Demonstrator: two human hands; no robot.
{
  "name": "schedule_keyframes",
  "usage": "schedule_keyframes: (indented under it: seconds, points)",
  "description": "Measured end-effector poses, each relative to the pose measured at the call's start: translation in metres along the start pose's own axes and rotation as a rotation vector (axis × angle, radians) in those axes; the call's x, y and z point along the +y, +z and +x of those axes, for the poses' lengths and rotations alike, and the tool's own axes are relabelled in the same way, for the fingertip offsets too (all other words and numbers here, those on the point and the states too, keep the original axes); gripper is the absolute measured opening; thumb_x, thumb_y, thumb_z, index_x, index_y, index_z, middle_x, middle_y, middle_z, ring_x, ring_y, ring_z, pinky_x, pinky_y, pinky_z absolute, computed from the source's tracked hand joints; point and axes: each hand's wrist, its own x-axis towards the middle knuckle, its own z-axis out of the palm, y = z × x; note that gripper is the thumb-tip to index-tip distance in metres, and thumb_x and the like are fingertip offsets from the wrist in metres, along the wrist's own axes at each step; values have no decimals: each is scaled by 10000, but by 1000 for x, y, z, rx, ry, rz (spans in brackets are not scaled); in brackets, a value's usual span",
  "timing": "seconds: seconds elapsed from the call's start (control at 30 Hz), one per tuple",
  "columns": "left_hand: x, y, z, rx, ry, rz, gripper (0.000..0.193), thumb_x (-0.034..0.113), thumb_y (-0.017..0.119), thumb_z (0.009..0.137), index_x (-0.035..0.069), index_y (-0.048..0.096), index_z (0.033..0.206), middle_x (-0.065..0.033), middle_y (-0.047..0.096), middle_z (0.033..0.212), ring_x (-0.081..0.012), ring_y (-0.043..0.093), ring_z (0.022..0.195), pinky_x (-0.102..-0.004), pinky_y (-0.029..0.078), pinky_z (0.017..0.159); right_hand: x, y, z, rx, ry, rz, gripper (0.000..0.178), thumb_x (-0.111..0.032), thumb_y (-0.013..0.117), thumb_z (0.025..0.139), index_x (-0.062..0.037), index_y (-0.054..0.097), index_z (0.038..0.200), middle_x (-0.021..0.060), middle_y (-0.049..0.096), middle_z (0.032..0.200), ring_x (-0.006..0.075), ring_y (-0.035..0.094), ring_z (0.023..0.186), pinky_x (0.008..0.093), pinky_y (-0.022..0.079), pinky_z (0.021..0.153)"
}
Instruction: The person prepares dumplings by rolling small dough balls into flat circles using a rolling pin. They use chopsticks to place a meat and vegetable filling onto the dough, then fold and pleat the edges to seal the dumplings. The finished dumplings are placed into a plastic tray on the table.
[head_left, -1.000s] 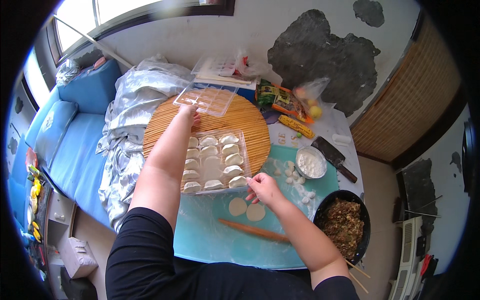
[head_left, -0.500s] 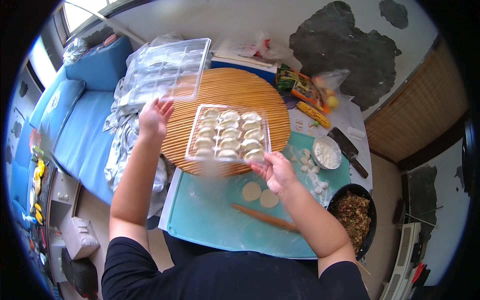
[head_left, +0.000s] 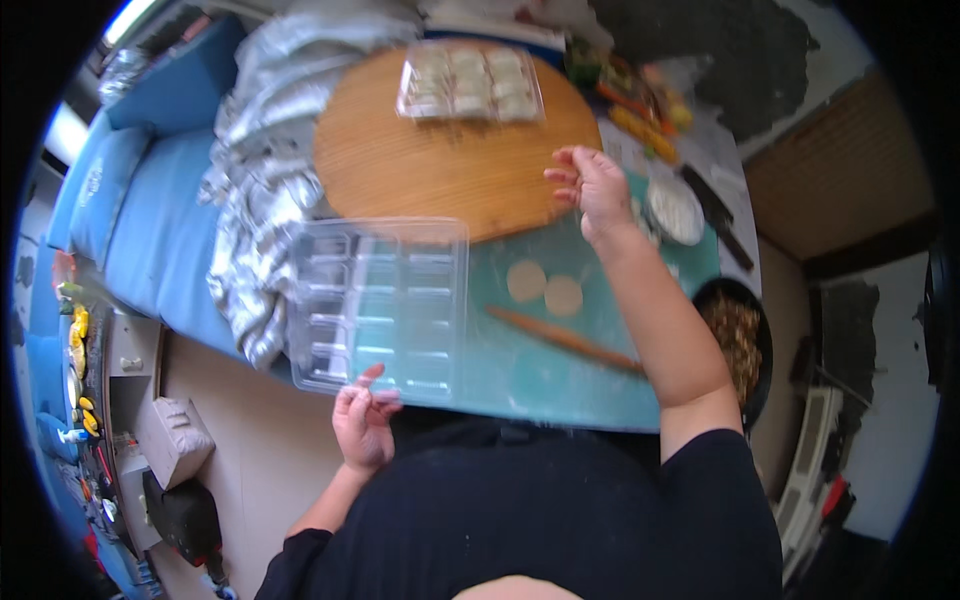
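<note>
A clear plastic tray with moulded compartments hovers over the left part of the teal mat, its left side reaching past the table's edge. My left hand pinches the tray's near rim, thumb and fingers at its edge. Toward the back of the round wooden board sits a second clear tray of dumplings, in several rows. My right hand is in the air by the board's right edge, its fingers loosely bent and apart with nothing in them. Two dough wrappers lie flat on the mat.
A wooden rolling pin rests on the mat. At right are a bowl of flour, a cleaver, a dark pan of filling and corn. Silvery cloth and a blue sofa stand left.
The dumpling tray has left my right hand and now rests on the board, farther back. My left hand has brought the other tray down and toward me. The view has shifted.
</note>
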Motion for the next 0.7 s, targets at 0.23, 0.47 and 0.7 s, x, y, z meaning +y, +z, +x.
schedule_keyframes:
  seconds: [0.23,0.47,0.7]
  points:
    - [-35,-30,-36,134,-325,146,62,58,491,879,1,513,883,-220,481,1213,-206,626,844,-283,557,678,76,-134,-171,-91,-489,-1159,206,-172,571,838,-64,561,1012,96,586,984,229,563,872,344,451,722]
    - [-75,9,-15,91,-392,60,81,131,507,901,51,504,908,-161,477,1239,-216,562,1008,-329,487,836,122,-196,-228,20,-482,-1485,378,-106,646,718,-60,536,1076,117,524,1020,319,490,980,399,392,849]
    - [-93,27,-27,89,-458,132,144,172,487,922,31,499,952,-130,561,1091,-194,582,949,-301,495,784,134,-219,-248,283,-407,-1401,434,-58,540,814,-50,414,1229,146,460,1136,340,474,1032,407,410,863]
